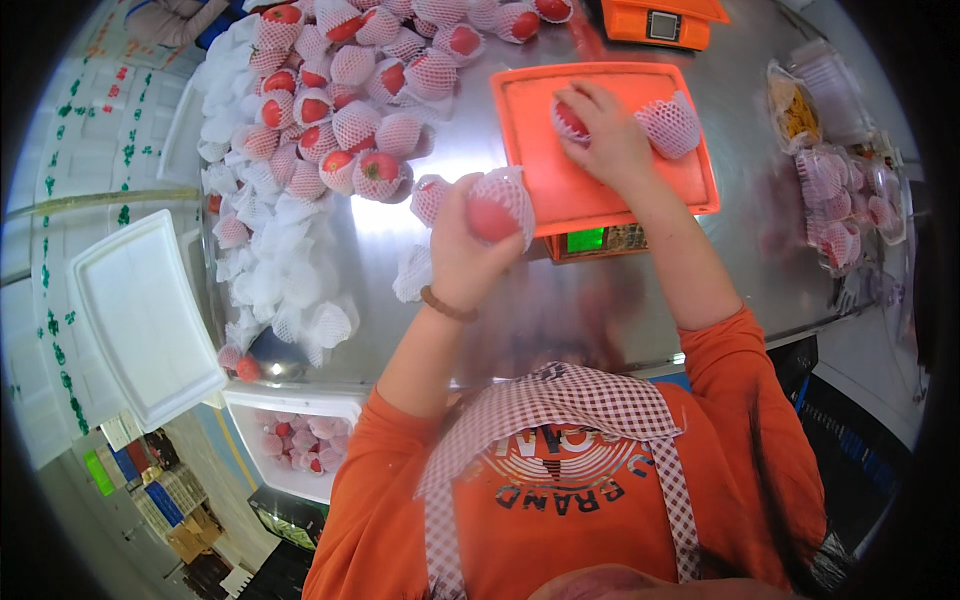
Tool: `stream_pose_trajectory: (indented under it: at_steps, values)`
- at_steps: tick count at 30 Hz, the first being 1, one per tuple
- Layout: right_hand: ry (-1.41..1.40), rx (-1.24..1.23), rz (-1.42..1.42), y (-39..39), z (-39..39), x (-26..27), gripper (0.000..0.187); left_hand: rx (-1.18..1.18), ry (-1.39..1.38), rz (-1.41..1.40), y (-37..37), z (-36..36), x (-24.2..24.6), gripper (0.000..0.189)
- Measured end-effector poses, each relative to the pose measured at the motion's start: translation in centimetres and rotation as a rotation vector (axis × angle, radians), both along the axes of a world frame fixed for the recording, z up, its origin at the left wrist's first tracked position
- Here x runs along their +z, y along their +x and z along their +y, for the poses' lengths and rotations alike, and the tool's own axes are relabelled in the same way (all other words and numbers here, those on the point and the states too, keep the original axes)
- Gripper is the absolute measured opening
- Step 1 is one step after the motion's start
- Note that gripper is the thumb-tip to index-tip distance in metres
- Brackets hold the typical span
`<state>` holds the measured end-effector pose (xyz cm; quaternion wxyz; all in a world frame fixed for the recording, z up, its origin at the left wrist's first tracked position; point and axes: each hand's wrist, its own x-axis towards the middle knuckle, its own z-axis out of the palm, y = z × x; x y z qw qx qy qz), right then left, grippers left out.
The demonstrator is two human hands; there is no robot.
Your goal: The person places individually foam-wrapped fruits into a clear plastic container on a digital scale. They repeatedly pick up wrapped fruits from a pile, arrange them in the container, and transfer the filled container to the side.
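My left hand [469, 247] is closed around a tomato in a white foam net [495, 214], held near the left edge of an orange plastic tray [555, 202]. My right hand [611, 139] reaches over the tray, its fingers on another netted tomato [571, 120] inside it. A third netted fruit [669, 127] lies at the tray's right side. Beneath the tray is a scale with a lit green display [585, 240]. Just left of my left hand, another netted tomato [429, 199] rests on the metal table, with a foam net [412, 274] below it.
Many netted tomatoes [356, 124] are heaped at the upper left beside loose foam nets [277, 255]. A second orange scale [660, 26] stands at the back. Bagged netted fruit [844, 195] lies right. A white foam box [345, 409] of fruit and a foam lid [146, 315] are left.
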<state>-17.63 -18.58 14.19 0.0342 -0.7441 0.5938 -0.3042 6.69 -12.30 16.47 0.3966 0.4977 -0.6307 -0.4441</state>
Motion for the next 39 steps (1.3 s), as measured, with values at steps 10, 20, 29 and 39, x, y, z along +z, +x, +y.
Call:
stream_pose_trajectory:
  at_steps: [10, 20, 29, 39]
  values:
    - [0.398, 0.165, -0.547, 3.6, 7.5, 3.9, 0.037, 0.061, -0.004, -0.17, -1.5, -0.1, 1.7, 0.063]
    - [0.449, 0.117, -1.217, 5.2, 9.0, 2.2, 0.01, -0.236, 0.419, 0.576, -0.8, 0.8, 1.4, 0.067]
    - [0.526, 0.118, -1.274, 5.3, 10.0, 2.0, 0.007, -0.271, 0.693, 0.974, 0.0, 2.2, 1.2, 0.059]
    - [0.498, 0.098, -1.233, 5.8, 11.3, 3.4, 0.01, -0.259, 0.849, 1.188, -0.1, 2.6, 1.2, 0.049]
